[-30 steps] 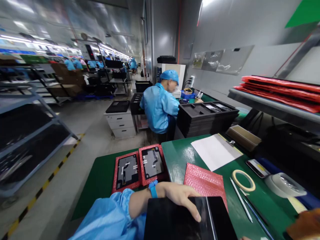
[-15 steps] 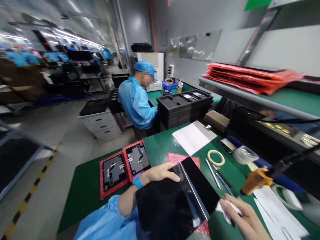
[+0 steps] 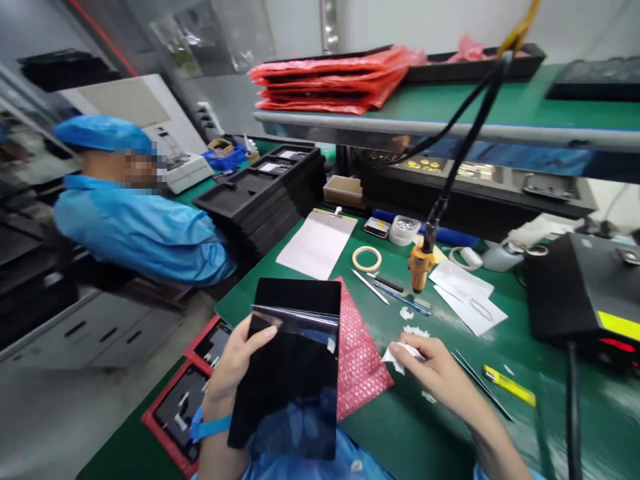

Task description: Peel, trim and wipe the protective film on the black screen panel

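Note:
A glossy black screen panel (image 3: pixel 295 380) is tilted up in front of me, with clear film folded across its upper part. My left hand (image 3: pixel 240 360) grips its left edge, thumb on the front face. A blue wrist band sits on that arm. To the right of the panel, my right hand (image 3: pixel 425 363) pinches a crumpled white wipe (image 3: pixel 400 357) above the green mat. Pink bubble wrap (image 3: pixel 357 360) lies partly hidden behind the panel. White scraps (image 3: pixel 416 331) lie on the mat beyond my right hand.
At left, two panels in pink wrap (image 3: pixel 183 413) lie on the table. A clipboard (image 3: pixel 320 243), tape roll (image 3: pixel 367 258), orange electric screwdriver (image 3: pixel 421 263), tweezers (image 3: pixel 483 387) and yellow cutter (image 3: pixel 509 385) lie or hang around the mat. A co-worker (image 3: pixel 135 213) sits at left beside stacked black trays (image 3: pixel 260 200).
My view has swung to the right. The panel now stands more upright before me, still in my left hand. My right hand, with the wipe, appears further from the panel.

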Tool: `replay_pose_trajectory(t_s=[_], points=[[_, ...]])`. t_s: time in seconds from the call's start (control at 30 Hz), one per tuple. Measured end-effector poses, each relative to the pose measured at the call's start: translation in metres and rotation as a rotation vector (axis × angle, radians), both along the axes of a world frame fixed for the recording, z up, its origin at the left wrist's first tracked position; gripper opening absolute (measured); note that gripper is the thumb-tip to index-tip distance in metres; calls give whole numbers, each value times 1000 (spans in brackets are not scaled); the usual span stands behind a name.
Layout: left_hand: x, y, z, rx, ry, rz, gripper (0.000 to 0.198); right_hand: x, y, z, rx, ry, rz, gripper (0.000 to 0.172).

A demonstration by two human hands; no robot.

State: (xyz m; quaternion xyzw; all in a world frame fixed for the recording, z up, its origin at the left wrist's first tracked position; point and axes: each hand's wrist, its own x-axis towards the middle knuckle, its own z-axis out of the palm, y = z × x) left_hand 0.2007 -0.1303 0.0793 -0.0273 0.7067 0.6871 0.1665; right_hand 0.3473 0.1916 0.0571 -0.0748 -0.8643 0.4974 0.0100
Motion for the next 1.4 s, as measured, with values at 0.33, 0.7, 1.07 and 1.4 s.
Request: replay_pose_trajectory(t_s=[0.33,0.7,1.07,1.4], points=[[-45,-18,1,35,29,22,44,55,-14,-63,235,104,-517,48],[-104,28,-1,-130,147,-576,46,83,-16,-86,536,239,-1011,50],[-117,95,85,-58,342,-1225,27,119,53,-108,888,266,-1050,55],[-128,109,82,236,227,-1392,17,145,74,-148,800,53,-1088,66]])
